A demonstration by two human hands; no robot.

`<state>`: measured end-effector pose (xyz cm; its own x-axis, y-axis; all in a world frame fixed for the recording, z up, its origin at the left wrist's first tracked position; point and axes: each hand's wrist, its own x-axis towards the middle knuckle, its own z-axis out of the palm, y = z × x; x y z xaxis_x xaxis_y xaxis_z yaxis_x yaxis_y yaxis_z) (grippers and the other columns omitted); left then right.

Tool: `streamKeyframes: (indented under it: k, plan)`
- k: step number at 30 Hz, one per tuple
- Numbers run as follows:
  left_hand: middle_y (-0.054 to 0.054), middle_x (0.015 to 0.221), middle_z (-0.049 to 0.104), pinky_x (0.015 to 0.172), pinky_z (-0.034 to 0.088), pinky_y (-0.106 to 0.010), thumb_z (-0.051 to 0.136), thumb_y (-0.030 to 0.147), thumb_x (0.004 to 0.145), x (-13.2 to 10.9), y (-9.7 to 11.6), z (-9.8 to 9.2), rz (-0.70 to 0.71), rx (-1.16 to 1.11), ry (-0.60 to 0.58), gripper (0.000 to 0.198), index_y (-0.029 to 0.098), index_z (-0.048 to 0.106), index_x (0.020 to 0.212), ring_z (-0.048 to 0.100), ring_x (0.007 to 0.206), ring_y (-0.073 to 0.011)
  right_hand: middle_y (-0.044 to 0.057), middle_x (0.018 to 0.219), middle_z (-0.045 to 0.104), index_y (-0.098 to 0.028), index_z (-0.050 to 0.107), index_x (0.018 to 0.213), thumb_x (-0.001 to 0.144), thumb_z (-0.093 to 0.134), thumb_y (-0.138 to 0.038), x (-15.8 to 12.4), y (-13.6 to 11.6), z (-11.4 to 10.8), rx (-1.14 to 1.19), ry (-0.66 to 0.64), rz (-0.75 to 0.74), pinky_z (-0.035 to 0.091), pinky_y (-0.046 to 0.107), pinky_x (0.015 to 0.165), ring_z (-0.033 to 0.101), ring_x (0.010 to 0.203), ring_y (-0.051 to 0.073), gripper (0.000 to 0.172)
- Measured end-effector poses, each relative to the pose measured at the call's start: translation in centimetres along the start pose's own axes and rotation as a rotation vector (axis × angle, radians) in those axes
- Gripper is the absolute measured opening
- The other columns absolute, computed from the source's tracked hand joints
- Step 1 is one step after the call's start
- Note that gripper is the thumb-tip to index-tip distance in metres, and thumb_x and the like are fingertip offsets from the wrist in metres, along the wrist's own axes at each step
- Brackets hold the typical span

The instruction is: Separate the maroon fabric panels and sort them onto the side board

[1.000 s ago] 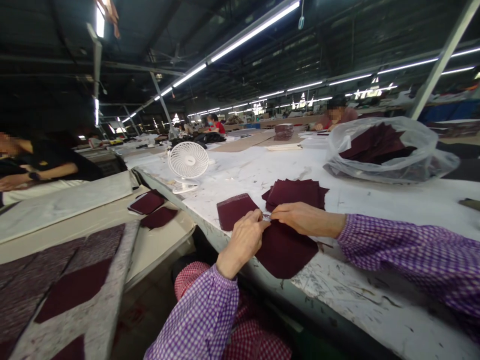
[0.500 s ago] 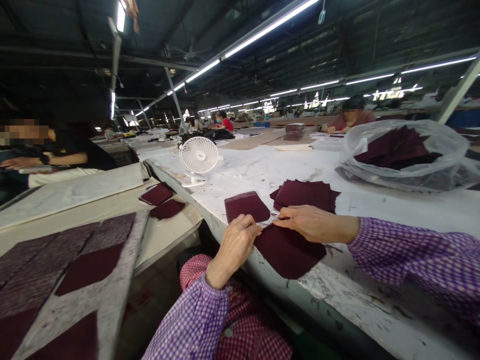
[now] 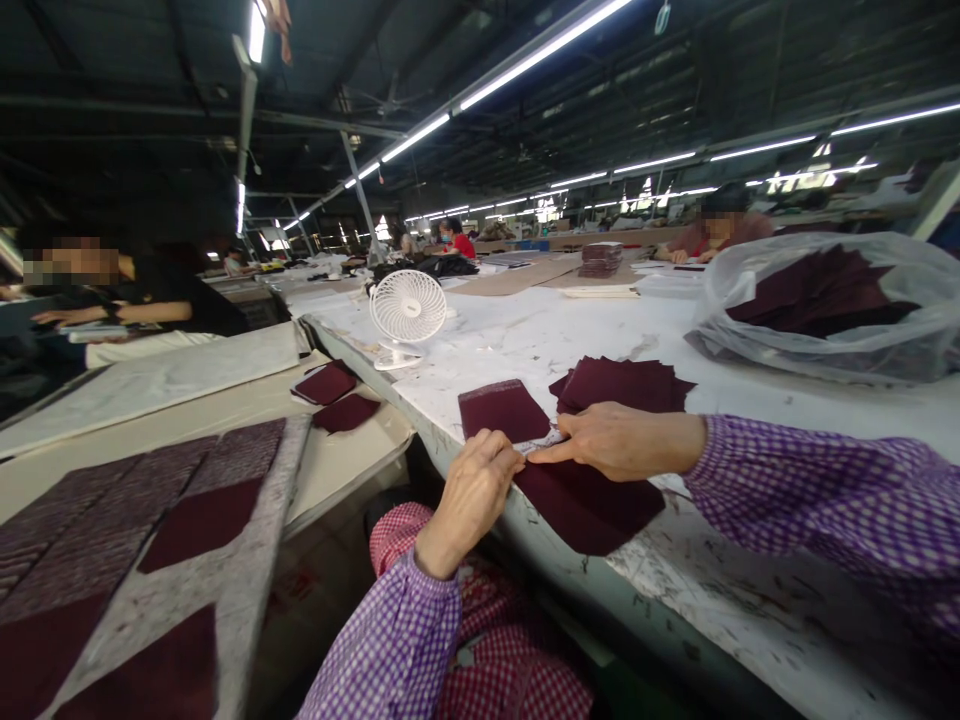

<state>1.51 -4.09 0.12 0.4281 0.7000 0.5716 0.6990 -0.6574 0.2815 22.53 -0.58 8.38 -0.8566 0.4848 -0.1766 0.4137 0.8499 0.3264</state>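
A dark maroon fabric piece [image 3: 589, 515] lies at the near edge of the white table. My left hand [image 3: 474, 490] is closed in a pinch at its upper left corner. From the right, my right hand [image 3: 619, 440] reaches over the piece's top edge, thumb and index finger apart. That index finger is stretched out, its tip touching the edge close to my left fingertips. Just beyond lies another maroon piece [image 3: 504, 410] with a greyish strip along its top. Behind my right hand is a loose pile of maroon pieces [image 3: 626, 383].
A white fan [image 3: 409, 306] stands on the white table [image 3: 525, 325]. At right, a clear plastic bag [image 3: 810, 355] holds maroon pieces. On the lower left surface, a grey board [image 3: 259, 540] carries rows of maroon pieces. Two co-workers sit at far left and far right.
My right index finger has slid left along the fabric's top edge toward my left fingers. My left hand keeps its pinch. The whole view has shifted slightly.
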Motion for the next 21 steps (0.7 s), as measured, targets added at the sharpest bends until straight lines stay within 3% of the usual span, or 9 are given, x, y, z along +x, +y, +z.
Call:
streamKeyframes:
  k: [5,11,14,21]
  plan:
    - [-0.005,0.085,0.059,0.075,0.044,-0.029,0.041,0.023,0.092,-0.6,-0.5,-0.9,-0.141,-0.268,0.103,0.022,0.016,0.062,0.088,0.054,0.081,-0.015,0.007,0.088,0.058,-0.036,0.038,0.137,0.078,0.044,-0.005,0.3,-0.3,-0.6,-0.03,-0.033,0.015,0.025,0.026,0.052,0.048,0.061,0.014,0.067]
    - [-0.002,0.077,0.055,0.074,0.043,-0.029,0.054,0.018,0.082,-0.4,0.1,-0.8,-0.242,-0.2,0.072,0.009,0.017,0.063,0.081,0.054,0.079,-0.016,0.006,0.08,0.059,-0.027,0.049,0.13,0.073,0.044,-0.002,0.4,-0.1,-0.4,-0.005,0.051,-0.026,0.024,0.026,0.05,0.043,0.052,0.011,0.063]
    - [-0.002,0.075,0.054,0.072,0.042,-0.028,0.05,0.015,0.083,-0.4,0.5,-0.4,-0.224,-0.152,0.075,0.014,0.017,0.061,0.075,0.052,0.077,-0.0151,0.007,0.081,0.06,-0.028,0.048,0.13,0.073,0.044,-0.001,0.4,-0.1,-0.2,0.006,0.041,-0.027,0.024,0.027,0.051,0.044,0.054,0.012,0.064]
    - [-0.004,0.081,0.056,0.074,0.038,-0.03,0.039,0.024,0.093,-0.9,0.3,0.1,-0.07,0.083,0.085,0.026,0.018,0.061,0.081,0.049,0.079,-0.0159,0.007,0.079,0.059,-0.023,0.053,0.125,0.073,0.044,-0.001,0.4,0.2,-0.2,0.058,0.065,-0.064,0.028,0.028,0.053,0.046,0.056,0.013,0.057]
